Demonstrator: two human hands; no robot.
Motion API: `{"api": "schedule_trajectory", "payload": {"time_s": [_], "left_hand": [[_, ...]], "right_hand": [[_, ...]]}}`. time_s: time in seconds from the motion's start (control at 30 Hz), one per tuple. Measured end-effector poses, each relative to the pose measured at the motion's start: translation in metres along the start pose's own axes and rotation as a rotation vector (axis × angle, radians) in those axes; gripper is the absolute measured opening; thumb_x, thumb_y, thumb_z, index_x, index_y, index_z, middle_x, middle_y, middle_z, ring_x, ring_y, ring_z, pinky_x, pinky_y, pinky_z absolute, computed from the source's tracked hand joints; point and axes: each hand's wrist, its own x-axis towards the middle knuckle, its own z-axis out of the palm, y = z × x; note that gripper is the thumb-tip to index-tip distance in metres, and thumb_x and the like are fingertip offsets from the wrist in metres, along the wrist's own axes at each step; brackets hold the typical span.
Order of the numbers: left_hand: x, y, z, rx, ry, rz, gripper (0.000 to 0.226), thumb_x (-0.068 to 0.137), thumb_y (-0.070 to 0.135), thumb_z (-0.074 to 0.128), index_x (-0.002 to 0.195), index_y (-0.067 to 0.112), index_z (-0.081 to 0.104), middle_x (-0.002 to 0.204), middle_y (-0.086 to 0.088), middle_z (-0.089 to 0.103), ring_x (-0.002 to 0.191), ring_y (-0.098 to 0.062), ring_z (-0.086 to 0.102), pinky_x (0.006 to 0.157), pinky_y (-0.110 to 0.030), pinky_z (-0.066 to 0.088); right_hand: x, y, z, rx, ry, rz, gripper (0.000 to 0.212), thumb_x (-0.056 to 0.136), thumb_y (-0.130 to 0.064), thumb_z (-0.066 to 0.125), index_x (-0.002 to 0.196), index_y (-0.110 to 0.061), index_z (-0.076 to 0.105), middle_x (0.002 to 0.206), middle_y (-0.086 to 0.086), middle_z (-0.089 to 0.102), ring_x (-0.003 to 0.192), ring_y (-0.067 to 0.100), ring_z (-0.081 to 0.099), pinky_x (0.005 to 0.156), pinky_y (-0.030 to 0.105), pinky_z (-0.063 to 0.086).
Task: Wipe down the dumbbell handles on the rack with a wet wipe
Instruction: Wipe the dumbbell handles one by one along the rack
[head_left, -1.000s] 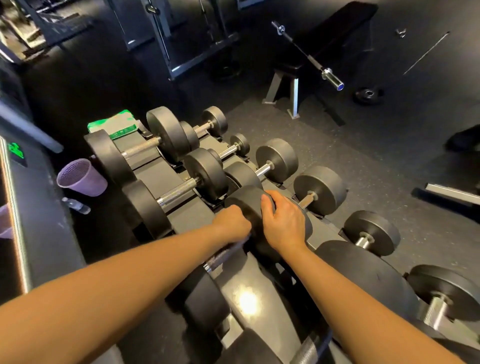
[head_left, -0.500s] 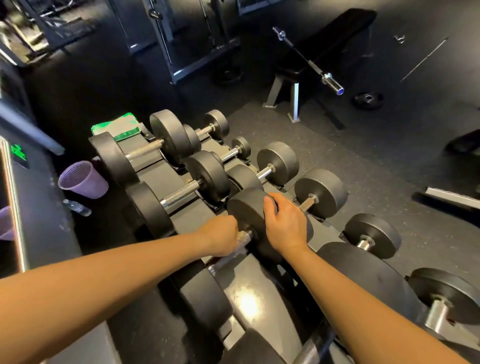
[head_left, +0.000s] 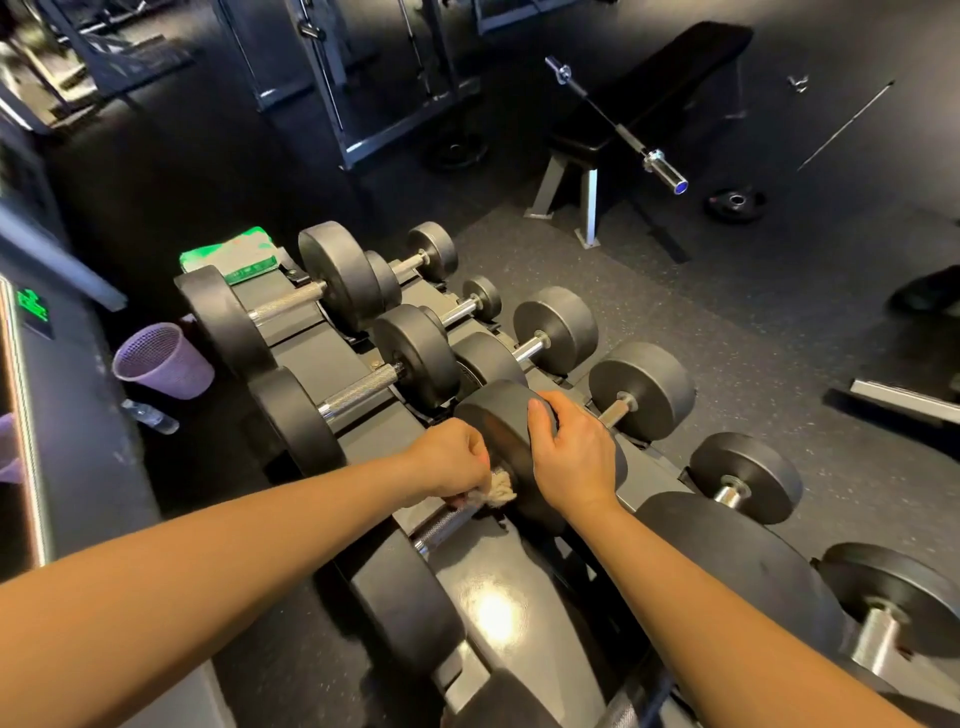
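While the right hand (head_left: 571, 462) curls its fingers (head_left: 543, 415) over the dumbbell (head_left: 498, 421) end, the left hand (head_left: 449, 462) squeezes a wet wipe (head_left: 500, 487) around the handle (head_left: 441, 527).

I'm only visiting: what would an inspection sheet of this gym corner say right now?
Surface: rack, dark and glossy.
Job's things: wipe bunched on a handle, next to the dumbbell head.
Clutter: purple cup and bottle left of the rack; green pack at its far end.
Hands: left hand grips the wipe on the handle; right hand holds the dumbbell head.
Cables: nothing seen.
Surroundings: bench, barbell, plate.
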Motion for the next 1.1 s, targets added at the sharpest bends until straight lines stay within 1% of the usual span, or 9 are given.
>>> {"api": "schedule_trajectory", "payload": {"time_s": [0.17,0.27,0.4,0.53,0.7,0.8,0.97,1.03,1.1], "left_hand": [[-0.007,0.001,0.005,0.542,0.198,0.22,0.015,0.083,0.02,0.07,0.081,0.017,0.055,0.091,-0.002,0.058,0.078,-0.022,0.056,0.054,-0.027,0.034],[-0.013,0.004,0.013,0.668,0.216,0.246,0.018,0.09,0.019,0.064,0.079,0.015,0.05,0.086,-0.009,0.063,0.076,-0.025,0.056,0.061,-0.032,0.039],[-0.017,0.002,0.029,0.663,0.258,0.263,0.015,0.097,0.025,0.06,0.089,0.012,0.062,0.095,-0.01,0.068,0.076,-0.022,0.058,0.07,-0.035,0.052],[-0.014,0.001,0.031,0.676,0.278,0.291,0.023,0.099,0.03,0.059,0.106,0.011,0.07,0.1,-0.009,0.07,0.09,-0.027,0.067,0.078,-0.036,0.055],[-0.009,0.008,0.028,0.57,0.276,0.317,0.009,0.095,0.013,0.061,0.095,0.008,0.068,0.094,-0.01,0.07,0.082,-0.025,0.064,0.071,-0.033,0.05],[-0.008,0.006,0.023,0.51,0.291,0.228,0.012,0.092,0.015,0.064,0.093,0.005,0.07,0.093,-0.013,0.072,0.088,-0.03,0.067,0.076,-0.038,0.055],[-0.013,0.004,0.003,0.656,-0.044,-0.016,0.022,0.084,0.019,0.078,0.092,0.01,0.06,0.104,-0.011,0.069,0.099,-0.028,0.067,0.076,-0.033,0.054],[-0.008,0.0,-0.005,0.558,-0.078,-0.032,0.019,0.084,0.019,0.08,0.094,0.008,0.068,0.101,-0.009,0.071,0.1,-0.027,0.068,0.083,-0.036,0.058],[0.004,-0.004,-0.005,0.283,-0.002,-0.018,0.004,0.083,0.011,0.077,0.084,0.009,0.073,0.09,-0.008,0.074,0.093,-0.025,0.07,0.085,-0.04,0.06]], "right_hand": [[0.0,0.001,0.0,-0.01,-0.01,-0.006,0.047,0.096,-0.055,0.027,0.096,-0.023,0.062,0.08,-0.011,0.057,0.077,0.017,0.059,0.065,0.034,0.041],[0.0,0.0,-0.001,-0.018,-0.008,0.001,0.049,0.096,-0.056,0.026,0.098,-0.023,0.063,0.081,-0.011,0.058,0.077,0.017,0.059,0.066,0.033,0.039],[-0.001,-0.001,-0.001,-0.016,-0.009,-0.001,0.052,0.095,-0.057,0.025,0.099,-0.022,0.063,0.081,-0.01,0.059,0.077,0.016,0.058,0.066,0.032,0.036],[0.0,0.0,0.0,-0.013,-0.008,-0.009,0.055,0.095,-0.057,0.025,0.102,-0.021,0.065,0.087,-0.005,0.065,0.081,0.017,0.06,0.067,0.032,0.039],[-0.001,0.0,-0.001,-0.003,0.003,-0.008,0.052,0.095,-0.056,0.026,0.096,-0.02,0.063,0.079,-0.009,0.058,0.075,0.016,0.057,0.065,0.031,0.033],[0.0,-0.001,-0.002,-0.008,0.002,-0.01,0.053,0.095,-0.056,0.026,0.098,-0.018,0.063,0.081,-0.006,0.06,0.076,0.017,0.057,0.066,0.03,0.034],[-0.001,-0.002,-0.004,0.0,-0.006,-0.011,0.055,0.095,-0.057,0.025,0.099,-0.017,0.063,0.08,-0.011,0.055,0.075,0.013,0.054,0.067,0.029,0.032],[-0.002,-0.002,-0.004,0.004,-0.009,-0.011,0.056,0.095,-0.057,0.025,0.101,-0.018,0.064,0.082,-0.01,0.058,0.077,0.014,0.057,0.067,0.029,0.034],[-0.001,-0.001,-0.003,0.005,-0.01,0.0,0.052,0.095,-0.056,0.025,0.098,-0.021,0.063,0.081,-0.01,0.059,0.077,0.015,0.058,0.067,0.03,0.036]]}}
